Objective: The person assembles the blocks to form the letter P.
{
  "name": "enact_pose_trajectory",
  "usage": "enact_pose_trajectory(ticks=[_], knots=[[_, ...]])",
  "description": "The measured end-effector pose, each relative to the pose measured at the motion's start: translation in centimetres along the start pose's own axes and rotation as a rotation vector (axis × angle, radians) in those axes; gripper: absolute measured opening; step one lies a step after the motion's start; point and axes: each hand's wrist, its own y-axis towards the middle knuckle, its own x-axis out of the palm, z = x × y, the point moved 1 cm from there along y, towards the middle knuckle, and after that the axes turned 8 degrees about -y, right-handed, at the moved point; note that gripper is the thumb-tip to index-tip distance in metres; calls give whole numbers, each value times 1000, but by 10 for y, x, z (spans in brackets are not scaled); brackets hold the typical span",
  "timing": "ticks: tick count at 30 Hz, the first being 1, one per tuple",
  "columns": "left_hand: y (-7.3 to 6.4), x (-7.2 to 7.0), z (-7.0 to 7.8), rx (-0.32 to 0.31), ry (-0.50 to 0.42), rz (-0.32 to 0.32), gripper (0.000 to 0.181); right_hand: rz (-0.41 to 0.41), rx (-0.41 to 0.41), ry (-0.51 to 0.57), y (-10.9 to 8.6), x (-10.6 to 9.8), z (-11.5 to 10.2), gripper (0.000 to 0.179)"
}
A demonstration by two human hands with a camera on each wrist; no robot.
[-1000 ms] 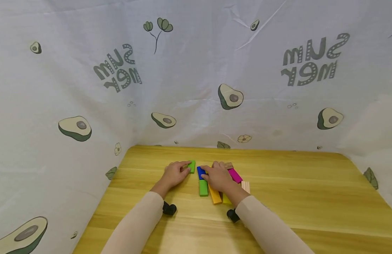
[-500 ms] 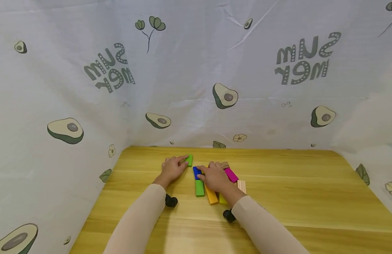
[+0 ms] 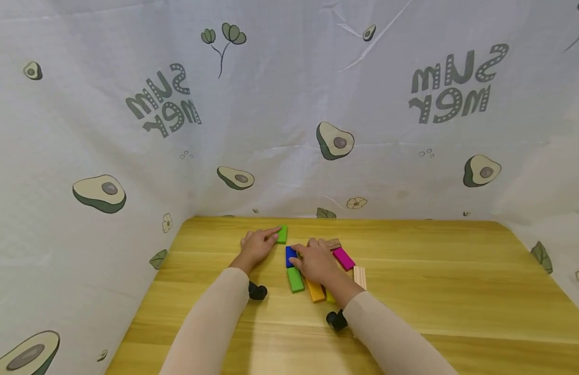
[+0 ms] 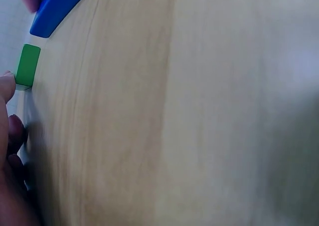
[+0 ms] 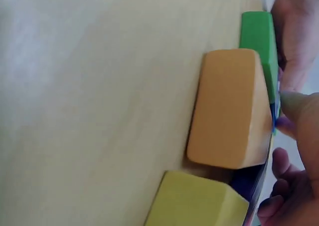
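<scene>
In the head view my left hand (image 3: pixel 257 247) has its index finger and thumb on a small green block (image 3: pixel 282 234) at the far side of the group. The left wrist view shows the thumb against that block's end. My right hand (image 3: pixel 317 260) pinches a blue block (image 3: pixel 290 257) between index finger and thumb. A second green block (image 3: pixel 296 280) lies just nearer than the blue one, slightly turned. Under and beside the right hand lie an orange block (image 3: pixel 316 292) and a yellow block (image 5: pixel 192 201), partly hidden by it in the head view.
A magenta block (image 3: pixel 343 259), a striped wooden block (image 3: pixel 360 277) and a brown wooden piece (image 3: pixel 334 244) lie right of the right hand. A white printed cloth (image 3: pixel 271 114) rises behind the wooden table (image 3: pixel 435 291). Black devices (image 3: pixel 336 320) sit at both wrists.
My left hand has moved farther away with its green block. The nearer green block has turned slightly out of line with the blue one. The right hand stays at the blue block.
</scene>
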Motion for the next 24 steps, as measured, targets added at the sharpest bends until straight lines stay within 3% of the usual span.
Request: enact_pose_trajectory(ticks=[11,24], knots=[[1,-2,0,-15,-14,-11,39,38,31,84,0,1,0,44],[4,-4,0,-22,-29,-67,39,22,104,-46,17,5,-20,48]])
